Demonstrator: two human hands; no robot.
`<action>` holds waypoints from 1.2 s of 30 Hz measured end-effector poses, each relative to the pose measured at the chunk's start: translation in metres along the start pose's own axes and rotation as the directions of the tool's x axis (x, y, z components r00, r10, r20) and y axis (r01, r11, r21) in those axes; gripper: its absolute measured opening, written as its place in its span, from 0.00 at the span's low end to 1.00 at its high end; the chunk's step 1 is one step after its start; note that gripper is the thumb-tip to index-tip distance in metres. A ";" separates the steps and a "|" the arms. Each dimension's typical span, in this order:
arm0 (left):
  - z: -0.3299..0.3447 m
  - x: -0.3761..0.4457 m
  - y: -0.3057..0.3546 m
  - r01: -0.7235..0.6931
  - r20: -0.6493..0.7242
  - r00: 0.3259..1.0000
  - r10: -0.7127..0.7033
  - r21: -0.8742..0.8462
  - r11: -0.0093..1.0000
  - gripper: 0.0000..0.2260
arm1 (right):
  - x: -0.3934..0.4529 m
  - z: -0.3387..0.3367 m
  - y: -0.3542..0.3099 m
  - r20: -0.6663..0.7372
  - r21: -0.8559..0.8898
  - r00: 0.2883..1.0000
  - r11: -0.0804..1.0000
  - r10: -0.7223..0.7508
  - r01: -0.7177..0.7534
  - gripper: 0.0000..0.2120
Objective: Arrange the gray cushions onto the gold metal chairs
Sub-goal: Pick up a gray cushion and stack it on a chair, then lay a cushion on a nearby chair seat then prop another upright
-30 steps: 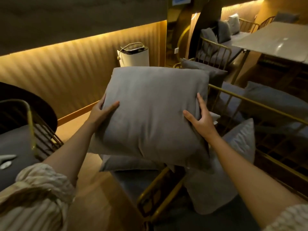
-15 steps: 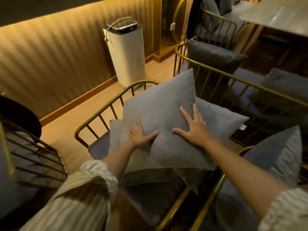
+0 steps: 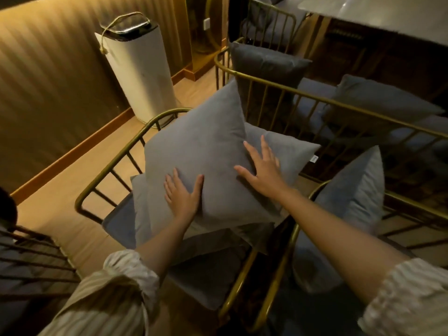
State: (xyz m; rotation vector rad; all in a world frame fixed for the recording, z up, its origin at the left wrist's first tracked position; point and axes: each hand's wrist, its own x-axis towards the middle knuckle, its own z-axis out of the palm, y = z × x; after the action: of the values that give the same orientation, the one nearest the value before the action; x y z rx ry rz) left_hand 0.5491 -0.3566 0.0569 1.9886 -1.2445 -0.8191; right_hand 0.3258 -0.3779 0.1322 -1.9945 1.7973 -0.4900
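- A gray cushion (image 3: 201, 151) is propped on another cushion (image 3: 286, 151) in a gold metal chair (image 3: 114, 163).
- It is pressed by the left hand (image 3: 183, 197) and right hand (image 3: 263, 169), fingers spread flat, nothing gripped.

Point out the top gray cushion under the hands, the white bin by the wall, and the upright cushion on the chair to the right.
top gray cushion (image 3: 203, 151), head view, center of its face
white bin (image 3: 143, 76), head view, front side
upright cushion (image 3: 354, 197), head view, its facing side

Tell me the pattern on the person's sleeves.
Thin stripes, light with darker lines, on the left sleeve; head view.
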 end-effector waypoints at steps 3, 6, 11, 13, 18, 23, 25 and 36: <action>0.025 -0.033 0.036 -0.215 -0.126 0.970 0.206 -0.063 0.974 0.37 | -0.034 -0.029 0.026 -0.200 -0.064 0.971 0.987 0.129 -0.144 0.34; 0.058 -0.070 0.074 -0.425 -0.201 0.893 0.403 -0.085 0.901 0.27 | -0.079 -0.053 0.063 -0.360 -0.034 0.880 0.938 0.311 -0.346 0.31; 0.118 -0.132 0.127 -0.671 0.026 0.718 0.695 -0.241 0.702 0.25 | -0.155 -0.068 0.128 -0.436 0.148 0.731 0.843 0.524 -0.517 0.25; 0.145 -0.152 0.138 -0.640 0.224 0.694 0.684 -0.245 0.729 0.28 | -0.183 -0.066 0.154 -0.408 0.205 0.668 0.776 0.622 -0.597 0.25; 0.214 -0.197 0.144 -0.574 0.611 0.620 0.492 -0.073 0.815 0.36 | -0.257 -0.041 0.218 -0.294 0.269 0.506 0.578 0.811 -0.770 0.26; 0.261 -0.217 0.148 -0.499 0.636 0.725 0.262 0.224 0.837 0.61 | -0.300 -0.015 0.265 -0.062 0.217 0.472 0.473 0.880 -0.854 0.31; 0.268 -0.213 0.151 -0.452 0.640 0.744 0.191 0.272 0.849 0.68 | -0.303 -0.007 0.274 0.038 0.244 0.454 0.432 0.890 -0.868 0.34; 0.258 -0.192 0.154 -0.421 0.630 0.743 0.227 0.175 0.890 0.37 | -0.339 0.020 0.318 0.268 0.462 0.452 0.299 0.851 -0.835 0.35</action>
State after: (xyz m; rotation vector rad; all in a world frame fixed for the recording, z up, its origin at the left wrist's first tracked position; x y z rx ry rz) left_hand 0.2003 -0.2828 0.0561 1.6877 -2.1423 -1.1728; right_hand 0.0294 -0.0667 -0.0454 -0.4452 2.0994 -0.5535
